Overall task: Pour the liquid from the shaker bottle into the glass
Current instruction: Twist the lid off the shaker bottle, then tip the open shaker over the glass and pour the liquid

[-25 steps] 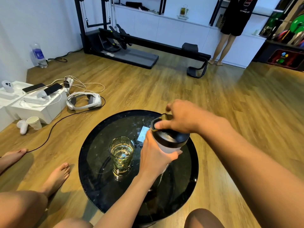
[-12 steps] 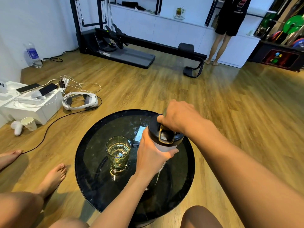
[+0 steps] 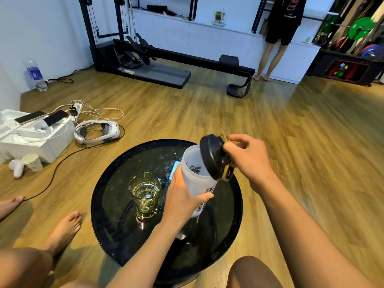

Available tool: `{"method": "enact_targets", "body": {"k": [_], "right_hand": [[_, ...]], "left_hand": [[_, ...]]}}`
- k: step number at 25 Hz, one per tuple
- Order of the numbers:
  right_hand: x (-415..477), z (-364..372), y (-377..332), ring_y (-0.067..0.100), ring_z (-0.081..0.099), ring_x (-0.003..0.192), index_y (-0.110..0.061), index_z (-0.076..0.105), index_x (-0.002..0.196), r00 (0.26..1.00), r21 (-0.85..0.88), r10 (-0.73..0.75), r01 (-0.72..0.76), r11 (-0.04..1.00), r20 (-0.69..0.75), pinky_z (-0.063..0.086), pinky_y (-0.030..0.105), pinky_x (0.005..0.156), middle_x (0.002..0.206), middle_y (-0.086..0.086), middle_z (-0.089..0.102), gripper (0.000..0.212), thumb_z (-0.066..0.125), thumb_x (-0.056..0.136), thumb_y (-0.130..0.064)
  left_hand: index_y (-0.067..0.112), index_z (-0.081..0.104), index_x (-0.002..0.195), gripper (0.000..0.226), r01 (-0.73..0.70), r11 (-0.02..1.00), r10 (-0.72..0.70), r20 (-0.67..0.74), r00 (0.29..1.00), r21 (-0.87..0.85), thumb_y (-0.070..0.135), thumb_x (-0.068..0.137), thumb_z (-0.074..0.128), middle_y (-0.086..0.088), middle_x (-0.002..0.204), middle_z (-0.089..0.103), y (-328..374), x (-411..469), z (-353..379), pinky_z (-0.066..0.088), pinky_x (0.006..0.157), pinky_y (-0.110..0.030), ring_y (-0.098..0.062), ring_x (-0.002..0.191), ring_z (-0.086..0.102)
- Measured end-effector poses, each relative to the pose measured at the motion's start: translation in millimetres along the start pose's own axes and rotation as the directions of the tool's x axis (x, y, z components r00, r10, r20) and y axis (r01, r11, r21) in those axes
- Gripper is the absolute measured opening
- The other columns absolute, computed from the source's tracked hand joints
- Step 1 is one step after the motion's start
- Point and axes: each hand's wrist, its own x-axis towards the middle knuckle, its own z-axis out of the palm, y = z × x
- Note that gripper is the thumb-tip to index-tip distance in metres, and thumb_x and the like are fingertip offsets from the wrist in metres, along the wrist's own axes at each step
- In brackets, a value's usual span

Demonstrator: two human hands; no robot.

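Left hand (image 3: 182, 196) grips the bottle (image 3: 195, 175), right hand (image 3: 247, 161) pinches its tilted lid (image 3: 212, 156); a hasty pour could overflow the part-filled glass (image 3: 145, 192).

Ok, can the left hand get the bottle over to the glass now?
Likely yes: the left hand holds the shaker bottle beside the glass, nothing between, and the right hand holds the lid tilted off.

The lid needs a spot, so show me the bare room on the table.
Bare: the table's left side, between glass and rim, and the near edge before the glass. Crowded: the middle, with glass, bottle in the left hand, a card behind, lid in the right hand.
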Motion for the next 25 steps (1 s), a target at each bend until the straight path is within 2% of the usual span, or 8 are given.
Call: {"method": "enact_targets", "body": {"k": [3, 5, 8, 10, 13, 17, 23, 25], "right_hand": [[4, -11, 38, 0.013, 0.061, 0.07, -0.015, 0.072, 0.101, 0.98, 0.277, 0.196, -0.179, 0.944, -0.033, 0.049, 0.029, 0.063, 0.08, -0.001, 0.066, 0.023, 0.065, 0.08, -0.017], [5, -16, 63, 0.015, 0.057, 0.07, -0.014, 0.072, 0.092, 0.954, 0.344, 0.3, -0.275, 0.898, -0.018, 0.049, 0.031, 0.064, 0.074, 0.002, 0.062, 0.014, 0.062, 0.081, -0.014], [10, -10, 105, 0.015, 0.059, 0.065, -0.014, 0.07, 0.093, 0.916, 0.282, 0.397, -0.367, 0.886, -0.057, 0.052, 0.033, 0.065, 0.073, 0.001, 0.064, 0.014, 0.064, 0.08, -0.015], [14, 2, 130, 0.018, 0.065, 0.071, -0.012, 0.069, 0.105, 0.919, 0.081, 0.379, -0.372, 0.925, -0.111, 0.055, 0.037, 0.073, 0.074, -0.001, 0.067, 0.028, 0.069, 0.078, -0.02], [12, 20, 146, 0.024, 0.066, 0.089, -0.018, 0.065, 0.117, 0.966, -0.322, 0.244, -0.257, 0.911, -0.082, 0.051, 0.033, 0.082, 0.088, 0.0, 0.07, 0.044, 0.071, 0.074, -0.029], [5, 41, 162, 0.028, 0.057, 0.112, -0.019, 0.054, 0.134, 0.992, -0.636, 0.123, -0.072, 0.769, 0.037, 0.047, 0.034, 0.092, 0.122, 0.008, 0.059, 0.061, 0.068, 0.076, -0.035], [-3, 45, 158, 0.025, 0.04, 0.126, -0.023, 0.042, 0.142, 0.983, -0.747, 0.094, 0.056, 0.662, 0.156, 0.033, 0.041, 0.101, 0.136, 0.004, 0.045, 0.063, 0.062, 0.084, -0.04], [-9, 43, 140, 0.02, 0.037, 0.129, -0.03, 0.04, 0.14, 0.956, -0.637, 0.021, 0.178, 0.75, 0.291, 0.029, 0.04, 0.102, 0.139, -0.004, 0.042, 0.069, 0.068, 0.078, -0.037]], "left_hand": [[0.017, 0.034, 0.147, 0.11, -0.002, 1.0, 0.003, -0.028, 1.0, 0.018, 0.039, 0.057, 0.093, 0.001, 0.14, 0.053, -1, -2, -2, 0.049, 0.101, -0.035, -0.017, 0.127, 0.052], [0.018, 0.034, 0.148, 0.112, -0.007, 1.0, 0.008, -0.048, 0.999, 0.024, 0.04, 0.056, 0.093, 0.001, 0.142, 0.051, -1, -2, -2, 0.048, 0.104, -0.038, -0.016, 0.129, 0.05], [0.019, 0.032, 0.148, 0.112, -0.01, 0.999, 0.012, -0.057, 0.998, 0.032, 0.042, 0.057, 0.093, 0.002, 0.143, 0.049, -3, -3, -2, 0.048, 0.106, -0.039, -0.015, 0.131, 0.048], [0.022, 0.029, 0.149, 0.113, -0.006, 1.0, 0.006, -0.05, 0.999, 0.015, 0.042, 0.058, 0.092, 0.003, 0.144, 0.048, -4, -4, 0, 0.047, 0.106, -0.039, -0.014, 0.132, 0.046], [0.023, 0.024, 0.151, 0.115, 0.009, 1.0, -0.008, -0.029, 1.0, 0.022, 0.042, 0.06, 0.091, 0.004, 0.147, 0.045, -8, -6, 2, 0.046, 0.106, -0.04, -0.014, 0.134, 0.045], [0.022, 0.032, 0.146, 0.109, 0.019, 0.998, -0.017, -0.036, 0.999, 0.059, 0.048, 0.058, 0.091, 0.005, 0.142, 0.05, -14, -6, 4, 0.049, 0.103, -0.042, -0.015, 0.13, 0.05], [0.024, 0.037, 0.141, 0.104, 0.005, 0.999, -0.002, -0.076, 0.997, 0.04, 0.049, 0.055, 0.091, 0.008, 0.136, 0.054, -13, -8, 2, 0.05, 0.099, -0.038, -0.012, 0.124, 0.051], [0.025, 0.038, 0.141, 0.105, 0.007, 0.999, -0.003, -0.094, 0.996, 0.037, 0.049, 0.054, 0.092, 0.008, 0.134, 0.054, -11, -12, 1, 0.05, 0.098, -0.035, -0.011, 0.123, 0.053]]}}
